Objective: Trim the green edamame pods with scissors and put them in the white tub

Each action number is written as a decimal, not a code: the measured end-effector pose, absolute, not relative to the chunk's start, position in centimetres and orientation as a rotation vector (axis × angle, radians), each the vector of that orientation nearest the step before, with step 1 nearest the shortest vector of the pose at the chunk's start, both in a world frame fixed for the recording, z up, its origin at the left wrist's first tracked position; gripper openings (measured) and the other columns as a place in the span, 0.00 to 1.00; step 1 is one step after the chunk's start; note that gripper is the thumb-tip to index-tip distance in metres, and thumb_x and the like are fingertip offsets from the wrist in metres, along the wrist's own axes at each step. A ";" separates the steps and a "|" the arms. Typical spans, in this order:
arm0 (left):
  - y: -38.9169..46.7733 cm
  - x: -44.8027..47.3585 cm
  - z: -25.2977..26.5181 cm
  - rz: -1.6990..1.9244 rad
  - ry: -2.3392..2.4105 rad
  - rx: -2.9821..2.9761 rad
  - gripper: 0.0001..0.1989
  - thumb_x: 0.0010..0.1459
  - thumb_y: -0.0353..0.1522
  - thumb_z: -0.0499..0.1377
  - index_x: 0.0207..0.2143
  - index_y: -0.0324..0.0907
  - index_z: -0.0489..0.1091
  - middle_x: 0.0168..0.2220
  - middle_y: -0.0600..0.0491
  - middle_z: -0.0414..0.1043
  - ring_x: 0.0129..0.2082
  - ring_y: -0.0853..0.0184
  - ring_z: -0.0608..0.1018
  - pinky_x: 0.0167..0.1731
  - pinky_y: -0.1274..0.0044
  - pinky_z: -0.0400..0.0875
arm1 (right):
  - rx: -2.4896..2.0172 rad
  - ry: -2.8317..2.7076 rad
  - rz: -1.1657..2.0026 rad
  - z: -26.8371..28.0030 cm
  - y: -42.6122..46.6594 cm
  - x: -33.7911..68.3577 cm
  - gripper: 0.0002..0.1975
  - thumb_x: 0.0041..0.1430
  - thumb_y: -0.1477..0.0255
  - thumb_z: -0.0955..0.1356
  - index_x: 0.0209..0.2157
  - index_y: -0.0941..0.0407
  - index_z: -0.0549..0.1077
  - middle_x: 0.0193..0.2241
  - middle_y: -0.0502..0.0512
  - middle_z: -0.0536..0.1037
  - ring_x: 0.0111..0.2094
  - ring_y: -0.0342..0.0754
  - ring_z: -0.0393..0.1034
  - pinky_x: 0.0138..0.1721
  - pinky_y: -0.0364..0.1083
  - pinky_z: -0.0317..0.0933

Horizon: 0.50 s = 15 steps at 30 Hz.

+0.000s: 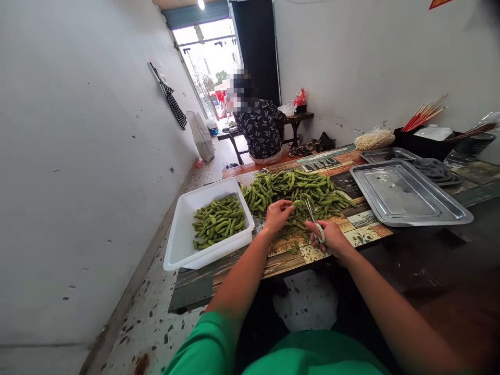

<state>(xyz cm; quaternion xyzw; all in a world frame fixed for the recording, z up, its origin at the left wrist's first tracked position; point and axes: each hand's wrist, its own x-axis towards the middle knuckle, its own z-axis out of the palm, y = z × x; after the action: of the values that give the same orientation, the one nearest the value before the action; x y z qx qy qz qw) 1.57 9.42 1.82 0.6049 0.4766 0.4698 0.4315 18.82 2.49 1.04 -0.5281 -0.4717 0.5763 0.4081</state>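
Between the fingertips of my left hand [278, 215] is a green soybean pod [298, 203], held up in front of the heap. My right hand [328, 237] grips a pair of scissors [320, 233] by pale green handles. The metal blades point up and away, close to the held pod; whether they touch it I cannot tell. Behind both hands a large pile of soybean pods [269, 187] spreads over the table. To the left, a white plastic tub [177, 245] contains more pods [219, 221]. Small green trimmings [294, 248] lie on the tabletop below my hands.
A metal tray [406, 192] lies on the patterned table [367, 237] to the right, with another tray behind it. Skewers [424, 113] stand in a black box beside bagged pale noodles [375, 139]. Further back, a person [261, 130] sits at another table near the doorway.
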 end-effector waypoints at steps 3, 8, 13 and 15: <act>9.4 1.7 1.8 1.172 1.202 1.569 0.10 0.51 0.34 0.63 0.34 0.37 0.75 0.27 0.51 0.74 0.27 0.71 0.73 0.28 0.81 0.66 | -1.342 -1.196 1.457 1.5 2.3 18.8 0.21 0.43 0.54 0.74 0.24 0.57 0.69 0.14 0.47 0.70 0.11 0.39 0.62 0.07 0.37 0.47; 8.7 1.8 2.6 1.067 1.159 1.646 0.12 0.51 0.35 0.63 0.36 0.36 0.75 0.26 0.51 0.74 0.26 0.71 0.73 0.27 0.80 0.65 | -1.350 -1.210 1.476 1.9 2.2 18.9 0.20 0.44 0.54 0.73 0.21 0.57 0.68 0.13 0.47 0.70 0.10 0.39 0.59 0.08 0.38 0.45; 8.4 1.8 2.9 1.030 1.139 1.692 0.13 0.50 0.36 0.64 0.35 0.36 0.74 0.25 0.52 0.74 0.25 0.71 0.73 0.27 0.80 0.65 | -1.371 -1.216 1.459 1.6 2.2 18.9 0.21 0.45 0.53 0.72 0.22 0.56 0.68 0.13 0.48 0.70 0.11 0.40 0.60 0.08 0.39 0.44; 8.5 1.8 2.7 1.014 1.150 1.694 0.13 0.50 0.36 0.64 0.35 0.36 0.74 0.24 0.52 0.74 0.25 0.71 0.74 0.28 0.80 0.66 | -1.382 -1.229 1.428 1.4 2.2 18.8 0.21 0.45 0.52 0.72 0.22 0.56 0.68 0.12 0.47 0.69 0.11 0.41 0.61 0.08 0.39 0.44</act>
<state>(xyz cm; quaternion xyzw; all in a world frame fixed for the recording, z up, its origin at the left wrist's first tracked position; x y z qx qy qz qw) 1.77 8.50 2.72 0.6743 0.4577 0.4038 0.4155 18.82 2.22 1.42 -0.5443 -0.4838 0.5624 0.3917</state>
